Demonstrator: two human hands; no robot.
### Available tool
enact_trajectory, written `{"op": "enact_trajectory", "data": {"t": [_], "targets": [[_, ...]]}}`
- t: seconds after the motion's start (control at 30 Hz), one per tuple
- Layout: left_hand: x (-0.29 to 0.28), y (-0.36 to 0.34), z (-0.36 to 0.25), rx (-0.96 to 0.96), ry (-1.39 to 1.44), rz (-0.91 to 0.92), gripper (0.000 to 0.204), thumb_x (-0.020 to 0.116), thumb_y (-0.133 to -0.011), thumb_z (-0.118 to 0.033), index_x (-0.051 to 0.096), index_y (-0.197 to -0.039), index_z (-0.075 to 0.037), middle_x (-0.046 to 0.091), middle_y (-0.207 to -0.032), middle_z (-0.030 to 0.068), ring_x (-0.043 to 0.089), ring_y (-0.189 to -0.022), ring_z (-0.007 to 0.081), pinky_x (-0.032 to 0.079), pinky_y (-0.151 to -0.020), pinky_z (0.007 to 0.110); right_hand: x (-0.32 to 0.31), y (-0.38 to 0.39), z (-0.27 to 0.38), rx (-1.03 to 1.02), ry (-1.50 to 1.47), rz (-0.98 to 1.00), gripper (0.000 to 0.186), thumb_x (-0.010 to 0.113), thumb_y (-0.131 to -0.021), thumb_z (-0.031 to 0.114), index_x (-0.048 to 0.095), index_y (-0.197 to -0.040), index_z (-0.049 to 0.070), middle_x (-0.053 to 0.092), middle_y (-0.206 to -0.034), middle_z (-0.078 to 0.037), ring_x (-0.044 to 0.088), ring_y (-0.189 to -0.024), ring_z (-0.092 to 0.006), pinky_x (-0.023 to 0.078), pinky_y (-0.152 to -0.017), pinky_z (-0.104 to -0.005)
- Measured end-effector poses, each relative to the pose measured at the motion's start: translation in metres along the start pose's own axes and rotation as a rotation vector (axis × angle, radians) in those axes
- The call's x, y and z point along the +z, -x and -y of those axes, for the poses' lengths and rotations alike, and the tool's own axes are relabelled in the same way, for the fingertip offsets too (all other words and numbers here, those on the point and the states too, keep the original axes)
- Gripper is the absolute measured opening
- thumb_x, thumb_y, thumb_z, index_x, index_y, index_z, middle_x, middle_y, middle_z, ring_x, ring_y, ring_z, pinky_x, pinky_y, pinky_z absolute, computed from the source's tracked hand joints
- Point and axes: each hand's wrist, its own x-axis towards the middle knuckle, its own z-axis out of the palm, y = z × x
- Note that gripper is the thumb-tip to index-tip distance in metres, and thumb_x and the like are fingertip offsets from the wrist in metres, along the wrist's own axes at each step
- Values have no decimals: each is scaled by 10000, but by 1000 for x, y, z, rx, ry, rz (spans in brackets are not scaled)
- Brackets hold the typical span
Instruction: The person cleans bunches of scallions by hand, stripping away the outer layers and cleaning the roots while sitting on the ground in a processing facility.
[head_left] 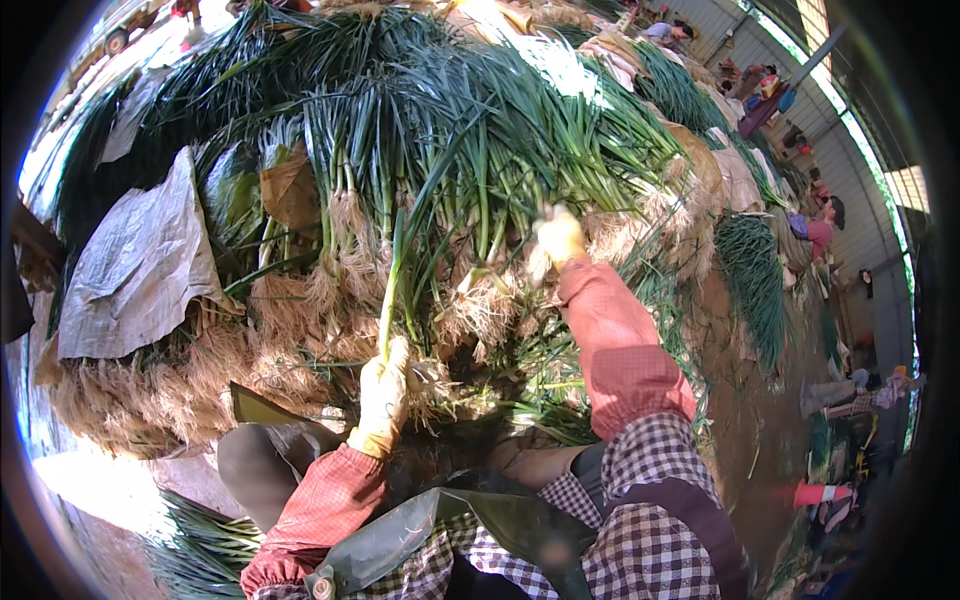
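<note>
Left hand (382, 395), gloved, lower center of frame: closed around green onion (393, 290), which extends upward in frame, left of center. Right hand (562, 238), gloved, blurred, right of center, near onion pile (420, 95); grip cannot be determined. Pale sack (140, 262): frame left, on pile.

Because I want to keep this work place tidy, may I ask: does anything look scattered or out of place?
Yes, mildly. Loose green leaves lie strewn in front of the heaped green onions, rather than lined up with them. The whitish sheet looks crumpled and askew, covering only part of their left side.
</note>
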Motion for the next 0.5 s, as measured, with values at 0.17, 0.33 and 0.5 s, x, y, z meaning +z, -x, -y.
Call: {"op": "enact_trajectory", "data": {"t": [0.17, 0.33, 0.5], "targets": [[1, 6, -10, -16, 202, -66, 360, 493, -888, -306, 525, -666, -24, 533, -566, 49, 529, -504, 131, 441, -464, 248, 19, 78, 25, -252, -445, -103, 193, 475, -861, 187, 474, -972, 29, 504, -684, -31, 420, -419, -78, 388, -358, -224], [9, 10, -18, -55, 221, 65, 301, 491, -889, -297, 581, -874, -10, 574, -656, 60, 532, -502, 108, 446, -455, 228, 60, 156, -23, -476, 225, -93, 322, 516, -813, 273, 413, -1067, 103, 565, -616, -112, 581, -518, -248, 449, -428, -356], [12, 5, -12, -108, 326, 161, 233, 591, -832, -200, 588, -974, -15, 597, -813, 37, 493, -498, 65, 397, -441, 189, 74, 226, -19, -559, 25, 153, 348, 494, -837, 214, 378, -1126, 59, 547, -660, -76, 529, -501, -170, 439, -445, -293]]}}
